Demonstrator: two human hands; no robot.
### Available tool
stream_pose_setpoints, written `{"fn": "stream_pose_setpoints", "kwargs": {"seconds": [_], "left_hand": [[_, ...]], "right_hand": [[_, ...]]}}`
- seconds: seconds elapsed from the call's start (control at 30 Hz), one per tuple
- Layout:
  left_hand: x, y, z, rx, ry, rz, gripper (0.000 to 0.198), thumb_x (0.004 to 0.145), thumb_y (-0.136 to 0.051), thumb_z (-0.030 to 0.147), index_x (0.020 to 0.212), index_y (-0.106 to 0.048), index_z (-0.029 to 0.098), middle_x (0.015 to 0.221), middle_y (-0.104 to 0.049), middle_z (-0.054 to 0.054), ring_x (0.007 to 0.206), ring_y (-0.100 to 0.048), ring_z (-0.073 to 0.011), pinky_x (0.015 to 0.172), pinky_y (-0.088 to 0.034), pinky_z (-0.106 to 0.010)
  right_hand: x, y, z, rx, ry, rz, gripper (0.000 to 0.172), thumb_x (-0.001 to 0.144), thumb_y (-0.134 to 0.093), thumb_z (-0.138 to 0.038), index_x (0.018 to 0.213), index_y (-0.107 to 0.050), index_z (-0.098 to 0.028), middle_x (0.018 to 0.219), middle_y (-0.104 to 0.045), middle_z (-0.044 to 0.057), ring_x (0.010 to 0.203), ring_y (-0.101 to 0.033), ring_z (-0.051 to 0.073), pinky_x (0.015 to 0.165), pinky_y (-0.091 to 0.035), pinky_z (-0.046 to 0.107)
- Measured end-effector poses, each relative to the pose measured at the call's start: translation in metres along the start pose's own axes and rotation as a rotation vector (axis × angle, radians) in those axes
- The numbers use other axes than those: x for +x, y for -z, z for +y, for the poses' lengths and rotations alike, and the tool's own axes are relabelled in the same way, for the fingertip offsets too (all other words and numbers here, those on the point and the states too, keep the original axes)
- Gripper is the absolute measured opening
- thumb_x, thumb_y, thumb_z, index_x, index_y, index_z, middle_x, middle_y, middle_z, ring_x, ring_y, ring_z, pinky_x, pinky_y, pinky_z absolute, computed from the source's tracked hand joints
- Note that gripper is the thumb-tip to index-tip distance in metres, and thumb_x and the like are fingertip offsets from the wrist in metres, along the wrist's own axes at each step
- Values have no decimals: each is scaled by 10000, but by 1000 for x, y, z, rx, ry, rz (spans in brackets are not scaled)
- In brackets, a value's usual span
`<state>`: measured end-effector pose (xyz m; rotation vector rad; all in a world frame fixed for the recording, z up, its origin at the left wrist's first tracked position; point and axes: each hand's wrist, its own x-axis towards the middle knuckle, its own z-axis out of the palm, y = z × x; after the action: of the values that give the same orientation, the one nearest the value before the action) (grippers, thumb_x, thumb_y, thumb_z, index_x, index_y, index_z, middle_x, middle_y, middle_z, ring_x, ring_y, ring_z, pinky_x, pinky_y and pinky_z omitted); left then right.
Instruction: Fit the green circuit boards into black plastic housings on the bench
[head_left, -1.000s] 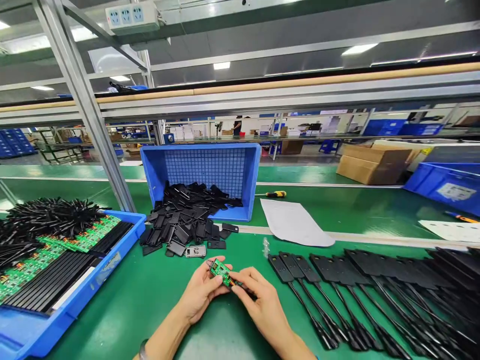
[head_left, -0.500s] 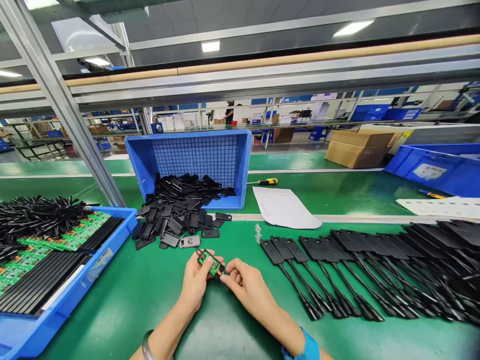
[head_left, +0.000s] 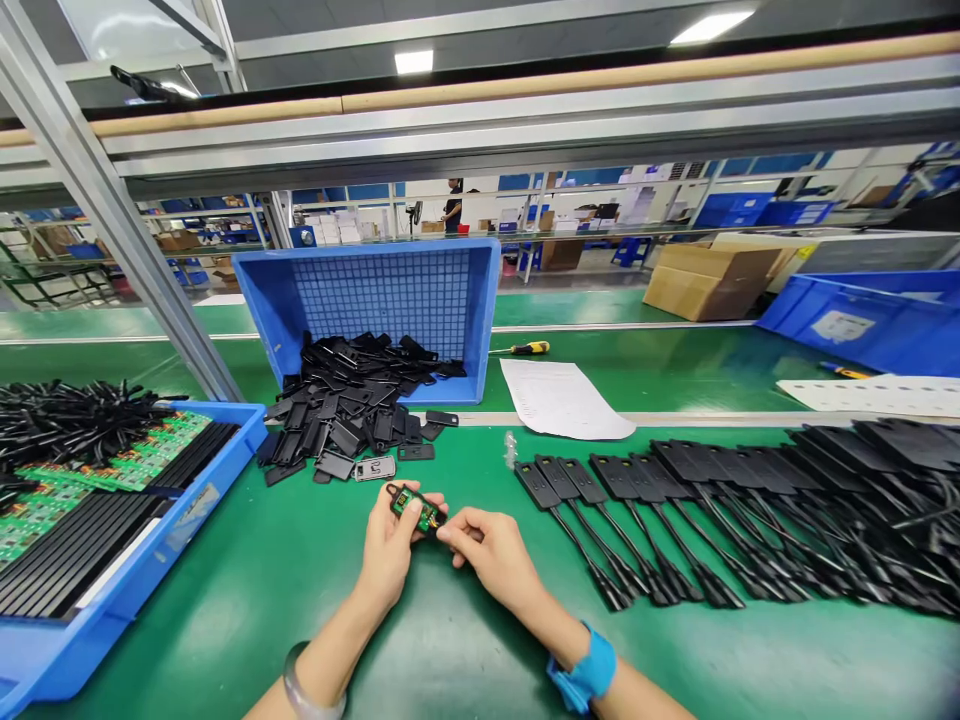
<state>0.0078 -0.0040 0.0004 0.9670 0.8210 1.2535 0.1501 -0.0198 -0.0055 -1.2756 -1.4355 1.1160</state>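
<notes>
A small green circuit board [head_left: 415, 508] in a black shell is pinched between both my hands over the green table. My left hand [head_left: 390, 548] grips its left side with thumb and fingers. My right hand [head_left: 489, 549] holds its right end with the fingertips. Just beyond the hands lies a pile of black plastic shells [head_left: 352, 410] spilling from a tipped blue crate [head_left: 390, 300]. One light grey shell [head_left: 374, 468] lies at the pile's near edge.
A blue tray [head_left: 172, 535] at the left holds green boards and black cables. A long row of black cabled parts [head_left: 720, 500] fills the right. A paper sheet [head_left: 559, 398], a screwdriver [head_left: 525, 349], cardboard boxes [head_left: 705, 280] and another blue crate [head_left: 862, 320] lie farther back.
The view has tilted down and my hands with the board sit slightly farther out on the table. The board has turned a little in my fingers.
</notes>
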Motion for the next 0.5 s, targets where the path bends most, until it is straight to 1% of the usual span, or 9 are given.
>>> {"fn": "stream_pose_setpoints", "kwargs": {"seconds": [0.07, 0.17, 0.37, 0.43, 0.5], "left_hand": [[0, -1, 0, -12, -13, 13, 426, 754, -683, 430, 1017, -459, 179, 983, -690, -119, 905, -669, -255, 783, -531, -386], [-1, -1, -1, 3, -25, 15, 408, 773, -666, 425, 1021, -456, 178, 985, -690, -116, 920, -665, -250, 802, -525, -388], [-4, -4, -1, 99, -89, 29, 383, 787, -651, 432, 1004, -477, 170, 986, -689, -119, 932, -657, -235, 857, -500, -384], [-3, -5, 2, 93, -75, 32, 396, 772, -664, 433, 1004, -484, 167, 946, -695, -108, 878, -667, -224, 844, -502, -373], [-2, -5, 5, 79, -12, 29, 424, 749, -678, 437, 1015, -495, 162, 862, -698, -83, 779, -670, -205, 764, -517, -334]], "right_hand": [[1, 1, 0, 13, -32, -19, 267, 747, -584, -414, 619, -588, -179, 475, -553, -14, 449, -510, 131, 482, -368, 222], [2, 2, -2, -24, -33, -29, 267, 730, -591, -410, 603, -589, -175, 480, -543, -15, 451, -502, 127, 478, -357, 221], [4, 2, -5, -186, 4, 33, 270, 773, -589, -362, 579, -540, -181, 478, -522, -32, 459, -447, 110, 465, -310, 217], [3, 3, -7, -193, 34, -3, 266, 780, -603, -342, 580, -540, -179, 491, -523, -38, 470, -443, 106, 468, -308, 213], [2, 5, -8, -205, 103, -56, 286, 775, -633, -343, 563, -534, -179, 496, -510, -46, 476, -436, 102, 472, -310, 211]]}}
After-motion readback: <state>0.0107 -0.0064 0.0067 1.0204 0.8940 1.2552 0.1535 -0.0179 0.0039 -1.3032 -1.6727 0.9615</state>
